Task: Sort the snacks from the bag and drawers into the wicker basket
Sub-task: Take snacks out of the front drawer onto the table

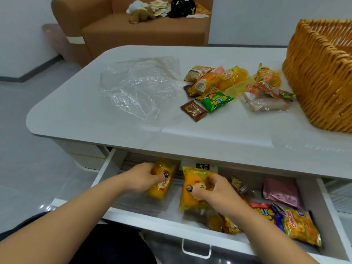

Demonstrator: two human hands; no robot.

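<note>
The white drawer (171, 223) under the table stands pulled out. Inside it, my left hand (144, 178) grips a yellow-orange snack pack (163, 187) at the left. My right hand (213, 189) grips a second yellow-orange pack (190, 199) near the middle. More snacks lie at the drawer's right: a pink pack (280, 189), a dark brown wrapper (238, 185) and an orange chips bag (299, 223). The wicker basket (320, 73) stands on the table's right end. A pile of loose snacks (215, 84) lies on the tabletop beside it.
An emptied clear plastic bag (137, 84) lies flat on the white table (95, 115). A brown sofa (133, 29) with a soft toy and papers stands behind. The drawer's handle (196, 250) points toward me, above my dark lap.
</note>
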